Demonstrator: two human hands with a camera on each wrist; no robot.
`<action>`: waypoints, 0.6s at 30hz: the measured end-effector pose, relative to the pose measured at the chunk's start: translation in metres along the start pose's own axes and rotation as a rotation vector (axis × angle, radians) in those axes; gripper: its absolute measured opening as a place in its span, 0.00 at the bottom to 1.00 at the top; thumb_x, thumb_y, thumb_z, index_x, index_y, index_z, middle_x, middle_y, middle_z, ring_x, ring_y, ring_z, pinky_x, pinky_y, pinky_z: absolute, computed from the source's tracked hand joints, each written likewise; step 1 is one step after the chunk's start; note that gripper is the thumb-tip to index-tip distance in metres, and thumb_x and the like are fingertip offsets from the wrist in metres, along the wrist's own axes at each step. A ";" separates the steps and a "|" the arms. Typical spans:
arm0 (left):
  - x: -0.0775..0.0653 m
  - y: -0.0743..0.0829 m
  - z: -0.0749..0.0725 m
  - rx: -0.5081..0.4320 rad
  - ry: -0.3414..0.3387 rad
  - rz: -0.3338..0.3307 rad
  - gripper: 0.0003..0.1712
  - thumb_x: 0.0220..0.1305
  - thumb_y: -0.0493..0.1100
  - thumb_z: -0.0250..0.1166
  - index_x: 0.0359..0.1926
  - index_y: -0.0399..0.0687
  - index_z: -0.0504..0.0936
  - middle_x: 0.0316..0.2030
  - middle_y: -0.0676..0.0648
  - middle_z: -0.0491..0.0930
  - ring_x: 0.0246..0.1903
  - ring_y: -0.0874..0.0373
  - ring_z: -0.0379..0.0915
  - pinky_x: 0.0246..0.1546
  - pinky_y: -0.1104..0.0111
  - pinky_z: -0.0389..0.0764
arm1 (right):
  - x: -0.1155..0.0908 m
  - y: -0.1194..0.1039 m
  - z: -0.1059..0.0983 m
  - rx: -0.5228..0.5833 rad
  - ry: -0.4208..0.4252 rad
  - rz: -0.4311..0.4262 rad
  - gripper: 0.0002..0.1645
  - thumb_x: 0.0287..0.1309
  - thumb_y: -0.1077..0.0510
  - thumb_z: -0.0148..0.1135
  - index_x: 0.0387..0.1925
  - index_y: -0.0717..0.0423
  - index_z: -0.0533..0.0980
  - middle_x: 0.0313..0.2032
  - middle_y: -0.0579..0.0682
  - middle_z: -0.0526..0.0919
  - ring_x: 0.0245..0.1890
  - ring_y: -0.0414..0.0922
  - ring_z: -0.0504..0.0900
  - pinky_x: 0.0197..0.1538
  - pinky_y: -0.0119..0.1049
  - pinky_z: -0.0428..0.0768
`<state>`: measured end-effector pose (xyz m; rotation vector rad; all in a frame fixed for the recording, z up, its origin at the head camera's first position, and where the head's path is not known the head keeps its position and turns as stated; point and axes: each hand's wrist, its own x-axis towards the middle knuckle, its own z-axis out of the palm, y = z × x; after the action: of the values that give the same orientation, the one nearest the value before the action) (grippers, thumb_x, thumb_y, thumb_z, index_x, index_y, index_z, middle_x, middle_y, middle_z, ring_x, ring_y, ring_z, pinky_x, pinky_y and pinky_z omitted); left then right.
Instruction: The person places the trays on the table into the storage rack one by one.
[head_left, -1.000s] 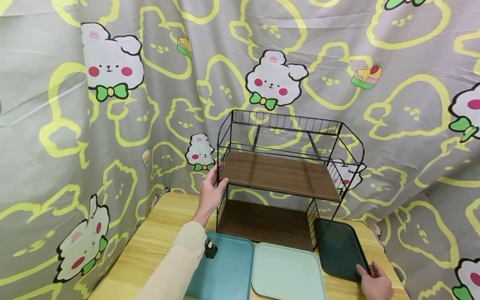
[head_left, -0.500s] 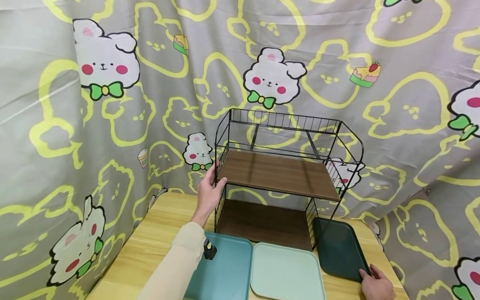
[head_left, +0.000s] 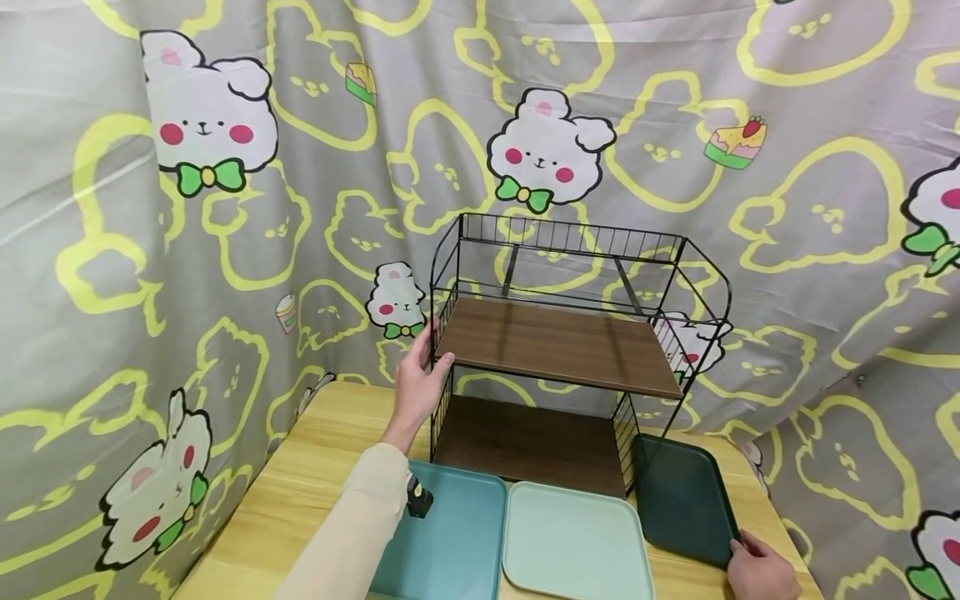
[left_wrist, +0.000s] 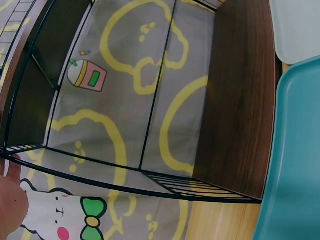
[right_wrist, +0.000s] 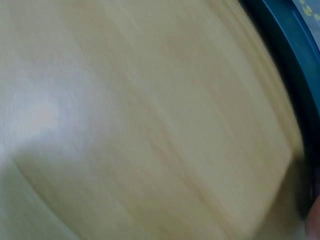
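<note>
My left hand grips the rack by its left side. My right hand pinches the near corner of the dark tray — which lies just right of the rack.

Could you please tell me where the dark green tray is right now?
In the head view, the dark green tray is at the lower right, beside the pale green tray, its near corner in the right hand.
</note>
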<state>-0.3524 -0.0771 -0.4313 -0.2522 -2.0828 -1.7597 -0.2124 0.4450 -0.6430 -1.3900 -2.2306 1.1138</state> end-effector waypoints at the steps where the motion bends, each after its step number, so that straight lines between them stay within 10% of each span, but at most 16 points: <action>1: 0.000 0.001 -0.001 0.002 0.000 0.004 0.38 0.76 0.41 0.66 0.81 0.62 0.65 0.78 0.52 0.69 0.78 0.52 0.65 0.80 0.53 0.66 | 0.000 -0.001 -0.001 -0.010 0.000 -0.018 0.23 0.74 0.54 0.59 0.63 0.62 0.81 0.57 0.62 0.87 0.63 0.68 0.77 0.71 0.65 0.68; 8: 0.002 0.005 -0.005 0.008 0.007 0.014 0.38 0.76 0.40 0.66 0.81 0.62 0.66 0.78 0.52 0.69 0.78 0.52 0.66 0.80 0.53 0.67 | -0.002 -0.011 -0.016 -0.056 -0.042 -0.134 0.22 0.71 0.56 0.62 0.60 0.63 0.81 0.51 0.63 0.88 0.64 0.70 0.76 0.73 0.64 0.65; 18: 0.002 0.006 0.000 0.008 0.013 0.000 0.37 0.76 0.40 0.66 0.80 0.60 0.67 0.77 0.50 0.70 0.77 0.51 0.67 0.79 0.53 0.68 | -0.012 -0.028 -0.057 -0.123 -0.115 -0.002 0.25 0.74 0.51 0.56 0.65 0.56 0.78 0.69 0.66 0.74 0.69 0.70 0.72 0.72 0.66 0.68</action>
<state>-0.3518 -0.0763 -0.4252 -0.2387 -2.0800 -1.7483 -0.1904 0.4540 -0.5832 -1.4029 -2.4182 1.0980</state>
